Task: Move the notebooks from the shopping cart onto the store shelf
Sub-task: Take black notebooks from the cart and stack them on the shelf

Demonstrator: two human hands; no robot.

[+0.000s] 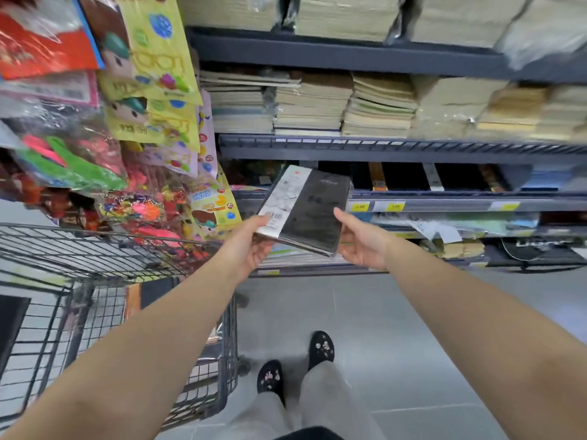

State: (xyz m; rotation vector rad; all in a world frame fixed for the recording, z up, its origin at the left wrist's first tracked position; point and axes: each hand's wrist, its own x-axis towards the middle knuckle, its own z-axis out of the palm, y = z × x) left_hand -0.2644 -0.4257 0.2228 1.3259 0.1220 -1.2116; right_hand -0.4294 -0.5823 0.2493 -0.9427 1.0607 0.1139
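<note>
Ahead, the store shelf (397,150) fills the upper right, its boards stacked with paper pads, with dark notebooks lined up on a lower board. The wire shopping cart (95,255) stands at lower left. A black notebook (309,211) with a white band is held tilted before the shelf's front edge; the left hand (252,242) grips its near left corner, the right hand (362,239) its right edge.

Black notebook (306,209) between both hands, seemingly wrapped
</note>
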